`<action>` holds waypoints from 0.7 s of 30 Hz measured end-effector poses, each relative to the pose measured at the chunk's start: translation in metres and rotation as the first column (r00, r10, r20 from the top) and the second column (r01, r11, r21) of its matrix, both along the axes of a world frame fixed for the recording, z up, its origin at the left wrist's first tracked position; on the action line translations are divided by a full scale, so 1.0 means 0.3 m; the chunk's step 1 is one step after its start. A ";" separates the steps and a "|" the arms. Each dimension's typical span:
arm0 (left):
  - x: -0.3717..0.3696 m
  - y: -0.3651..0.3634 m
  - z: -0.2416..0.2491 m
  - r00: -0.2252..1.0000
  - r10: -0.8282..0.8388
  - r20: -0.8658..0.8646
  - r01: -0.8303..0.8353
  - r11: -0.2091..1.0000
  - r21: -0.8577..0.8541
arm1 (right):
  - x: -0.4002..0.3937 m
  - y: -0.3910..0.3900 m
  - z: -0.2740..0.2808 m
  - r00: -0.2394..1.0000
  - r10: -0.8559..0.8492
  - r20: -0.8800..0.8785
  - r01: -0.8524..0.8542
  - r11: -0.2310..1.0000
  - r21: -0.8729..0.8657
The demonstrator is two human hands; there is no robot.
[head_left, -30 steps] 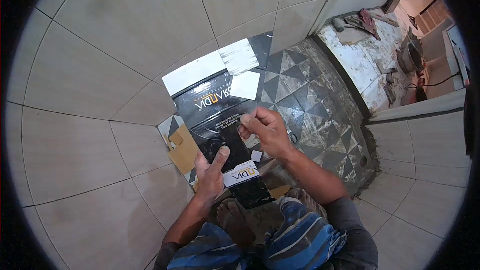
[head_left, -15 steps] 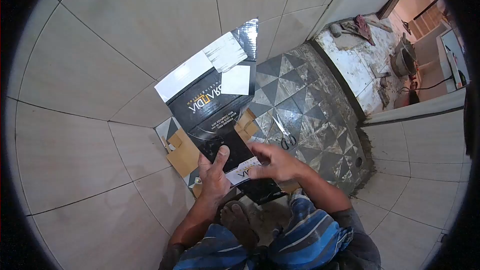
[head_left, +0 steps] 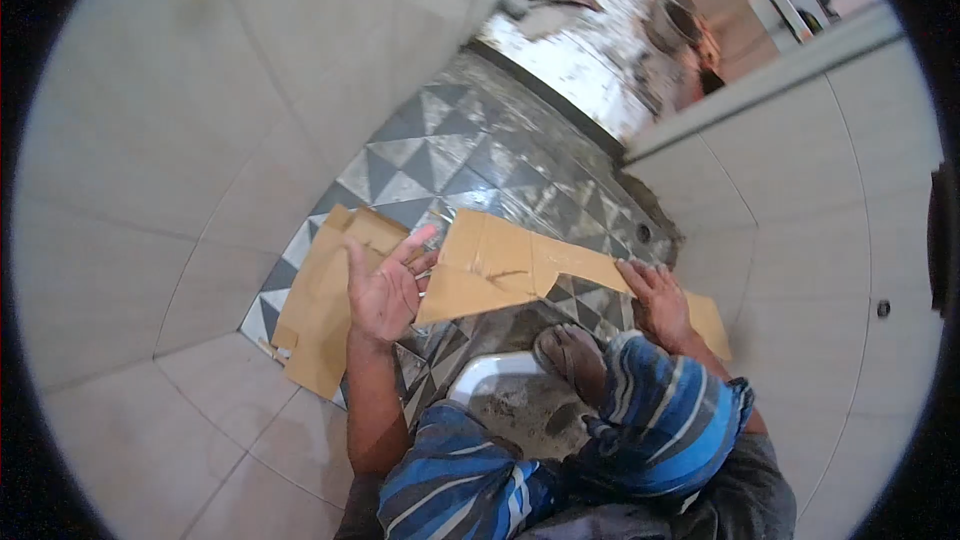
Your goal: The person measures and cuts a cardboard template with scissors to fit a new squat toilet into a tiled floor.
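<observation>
A cut-out piece of cardboard (head_left: 490,255), its plain brown side up, stretches between my two hands above the tiled floor. My left hand (head_left: 388,290) is open at the cardboard's left end, palm up, with thumb and fingers spread and fingertips right at its edge. Toward the other end, my right hand (head_left: 660,305) holds the narrower strip, its fingers lying over the top and its thumb hidden. Beyond my left hand, another flattened brown cardboard piece (head_left: 315,310) lies on the floor against the wall.
Grey and white triangle-patterned tiles (head_left: 430,160) cover the floor, with a round drain hole (head_left: 643,233) at the right. A white-rimmed basin (head_left: 495,368) is set low by my foot. Pale tiled walls close in both sides. Past the doorway stands a bucket (head_left: 672,18) amid rubble.
The cardboard has turned from its black printed face to its brown side and come down lower. My left hand has opened off it; my right hand has moved right along it. The view has shifted.
</observation>
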State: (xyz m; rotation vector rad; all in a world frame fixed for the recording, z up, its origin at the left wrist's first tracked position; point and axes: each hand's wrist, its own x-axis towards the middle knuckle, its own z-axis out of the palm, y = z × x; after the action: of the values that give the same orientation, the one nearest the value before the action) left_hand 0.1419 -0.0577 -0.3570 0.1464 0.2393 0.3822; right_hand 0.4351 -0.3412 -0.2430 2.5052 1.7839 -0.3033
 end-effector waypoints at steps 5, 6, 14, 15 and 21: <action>0.144 -0.047 0.024 0.735 -0.286 -0.615 0.634 0.610 0.475 | 0.018 -0.136 -0.026 0.975 -0.050 0.217 0.046 0.999 0.022; 0.163 -0.071 -0.018 0.728 -0.298 -0.617 0.646 0.600 0.472 | 0.030 -0.146 -0.037 0.961 -0.061 0.271 0.060 0.998 0.011; 0.159 -0.240 -0.286 0.761 -0.231 -0.606 0.565 0.696 0.444 | 0.253 -0.399 -0.414 0.620 -0.598 -0.508 0.439 0.801 -0.406; 0.153 -0.251 -0.303 0.755 -0.208 -0.622 0.571 0.675 0.467 | 0.267 -0.439 -0.471 0.418 -0.774 -0.476 0.435 0.630 -0.643; 0.174 -0.310 -0.375 0.740 -0.011 -0.673 0.548 0.590 0.593 | 0.246 -0.584 -0.564 0.521 -0.734 -0.435 0.524 0.677 -0.516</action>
State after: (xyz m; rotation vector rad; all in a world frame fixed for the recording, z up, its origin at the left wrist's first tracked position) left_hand 0.1942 -0.1507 -0.4694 1.1899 0.6871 0.0457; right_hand 0.5088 -0.5163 -0.4122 2.8622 0.6218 -1.4778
